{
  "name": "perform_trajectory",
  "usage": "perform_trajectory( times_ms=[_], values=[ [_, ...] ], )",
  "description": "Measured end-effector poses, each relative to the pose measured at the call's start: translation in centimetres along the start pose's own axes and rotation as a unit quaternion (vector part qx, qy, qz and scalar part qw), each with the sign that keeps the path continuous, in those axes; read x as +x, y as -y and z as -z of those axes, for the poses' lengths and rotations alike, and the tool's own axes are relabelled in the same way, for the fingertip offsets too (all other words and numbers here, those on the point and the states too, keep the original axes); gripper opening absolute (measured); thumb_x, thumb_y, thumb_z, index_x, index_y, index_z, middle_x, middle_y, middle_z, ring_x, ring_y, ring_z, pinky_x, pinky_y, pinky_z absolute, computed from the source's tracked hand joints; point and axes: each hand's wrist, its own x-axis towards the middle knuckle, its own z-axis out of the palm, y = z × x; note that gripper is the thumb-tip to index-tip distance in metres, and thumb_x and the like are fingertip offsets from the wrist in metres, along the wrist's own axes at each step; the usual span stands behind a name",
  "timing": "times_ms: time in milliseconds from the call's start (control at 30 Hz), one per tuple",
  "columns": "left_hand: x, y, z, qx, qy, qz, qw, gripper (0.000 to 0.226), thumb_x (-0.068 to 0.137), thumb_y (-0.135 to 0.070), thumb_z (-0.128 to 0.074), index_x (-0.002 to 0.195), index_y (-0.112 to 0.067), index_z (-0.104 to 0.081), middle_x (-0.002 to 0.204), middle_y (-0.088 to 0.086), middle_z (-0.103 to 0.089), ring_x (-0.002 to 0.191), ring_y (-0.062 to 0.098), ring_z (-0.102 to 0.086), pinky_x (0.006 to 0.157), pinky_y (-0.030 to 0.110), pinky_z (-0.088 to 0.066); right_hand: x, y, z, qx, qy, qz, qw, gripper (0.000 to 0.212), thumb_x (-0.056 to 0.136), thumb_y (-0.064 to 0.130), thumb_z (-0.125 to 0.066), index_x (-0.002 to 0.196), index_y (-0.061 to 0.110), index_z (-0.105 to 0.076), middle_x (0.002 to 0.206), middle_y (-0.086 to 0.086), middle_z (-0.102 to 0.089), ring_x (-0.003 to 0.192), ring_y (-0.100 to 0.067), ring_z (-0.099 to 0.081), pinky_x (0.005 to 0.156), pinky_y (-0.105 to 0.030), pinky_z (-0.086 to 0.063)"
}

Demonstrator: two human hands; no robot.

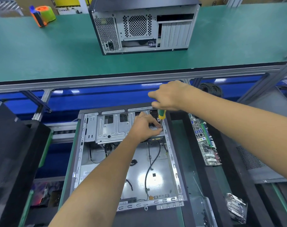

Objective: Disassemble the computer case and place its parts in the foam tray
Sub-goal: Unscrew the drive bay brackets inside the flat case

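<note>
Yellow-green screwdriver in right hand hugs case edge.

We see a yellow-and-green screwdriver, a grey metal case, a green shelf, and an orange-and-green tape roll.

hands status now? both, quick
Left hand: fingers pinched at the screwdriver tip inside the open case; what they pinch is hidden.
Right hand: gripping the screwdriver handle from above.

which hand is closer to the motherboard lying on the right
Right. The right hand grips the screwdriver above the case, closer to the motherboard; the left hand sits further left inside the case.
</note>
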Motion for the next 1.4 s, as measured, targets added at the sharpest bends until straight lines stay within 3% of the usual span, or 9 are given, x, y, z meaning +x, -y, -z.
perform_trajectory(
  times_ms=[200,400,533,667,833,933,1033,1233,1400],
  values=[
    [0.0,0.1,-0.1,-0.004,-0.009,-0.013,1.000,0.009,0.074,-0.036,-0.086,0.077,-0.034,-0.078,0.082,-0.014,-0.072,0.093,0.018,-0.050,0.091,0.048,-0.046,-0.5,-0.3,0.1,0.202,0.060,0.088,0.974,0.021,0.084,0.004,-0.050,0.090,0.022,-0.057,0.092,0.005,-0.044,0.077,-0.017,-0.050,0.057,-0.031,-0.030],
    [0.0,0.1,-0.1,-0.004,0.000,-0.007,1.000,0.009,0.075,-0.039,-0.085,0.078,-0.037,-0.077,0.083,-0.014,-0.071,0.096,0.017,-0.050,0.092,0.047,-0.046,-0.6,-0.5,-0.6,-0.060,-0.028,0.010,0.998,0.029,0.102,0.048,-0.030,0.105,0.022,-0.040,0.078,-0.003,-0.049,0.062,-0.021,-0.047,0.052,-0.034,-0.028],
    [0.1,0.1,-0.1,-0.005,-0.002,-0.013,1.000,0.010,0.075,-0.038,-0.085,0.079,-0.036,-0.077,0.083,-0.012,-0.070,0.094,0.018,-0.050,0.091,0.048,-0.045,-0.6,-1.1,-0.8,0.049,-0.026,0.051,0.997,0.011,0.096,0.021,-0.039,0.101,0.029,-0.045,0.081,0.004,-0.049,0.065,-0.018,-0.045,0.055,-0.034,-0.025],
    [0.0,0.2,-0.1,-0.004,-0.007,-0.022,1.000,0.010,0.075,-0.037,-0.085,0.078,-0.037,-0.076,0.083,-0.012,-0.070,0.094,0.020,-0.050,0.092,0.049,-0.045,-1.4,-1.3,-0.9,0.206,0.014,0.078,0.975,0.038,0.085,0.012,-0.058,0.115,0.034,-0.048,0.095,0.004,-0.039,0.068,-0.022,-0.048,0.054,-0.033,-0.027],
    [0.0,0.2,-0.1,-0.001,-0.001,-0.020,1.000,0.010,0.074,-0.041,-0.083,0.077,-0.040,-0.074,0.081,-0.014,-0.069,0.094,0.017,-0.049,0.094,0.047,-0.045,-0.9,-0.6,-1.1,-0.095,-0.055,-0.008,0.994,0.035,0.105,0.046,-0.024,0.123,0.022,-0.042,0.075,-0.005,-0.046,0.059,-0.023,-0.045,0.050,-0.033,-0.023],
    [0.0,0.2,-0.1,-0.004,-0.005,-0.022,1.000,0.017,0.073,-0.038,-0.085,0.075,-0.044,-0.070,0.081,-0.012,-0.070,0.093,0.017,-0.050,0.093,0.046,-0.045,-0.7,-0.5,-1.2,0.008,-0.044,0.011,0.999,0.013,0.099,0.028,-0.037,0.111,0.027,-0.042,0.075,0.000,-0.050,0.062,-0.019,-0.046,0.053,-0.034,-0.025],
    [0.0,0.4,-0.1,-0.004,-0.014,-0.033,0.999,0.019,0.073,-0.035,-0.087,0.075,-0.043,-0.070,0.080,-0.013,-0.070,0.091,0.018,-0.050,0.091,0.045,-0.045,-1.4,-0.5,-0.9,0.161,0.004,0.035,0.986,0.043,0.083,0.016,-0.054,0.118,0.037,-0.043,0.091,0.006,-0.046,0.070,-0.021,-0.051,0.056,-0.034,-0.028],
    [0.0,0.5,-0.3,-0.002,-0.017,-0.041,0.999,0.018,0.073,-0.039,-0.085,0.075,-0.046,-0.069,0.080,-0.014,-0.069,0.090,0.016,-0.050,0.090,0.043,-0.045,-1.6,-0.3,-1.5,-0.005,-0.069,0.014,0.997,0.023,0.103,0.041,-0.032,0.110,0.023,-0.044,0.070,0.001,-0.049,0.059,-0.015,-0.041,0.052,-0.034,-0.023],
    [0.0,0.4,-0.4,-0.008,-0.016,-0.039,0.999,0.012,0.072,-0.037,-0.085,0.075,-0.039,-0.074,0.081,-0.012,-0.072,0.090,0.018,-0.051,0.090,0.045,-0.045,-1.6,-0.4,-1.6,0.106,-0.030,0.042,0.993,0.038,0.090,0.025,-0.052,0.124,0.040,-0.042,0.084,0.008,-0.051,0.069,-0.011,-0.048,0.055,-0.033,-0.026]
  ],
)
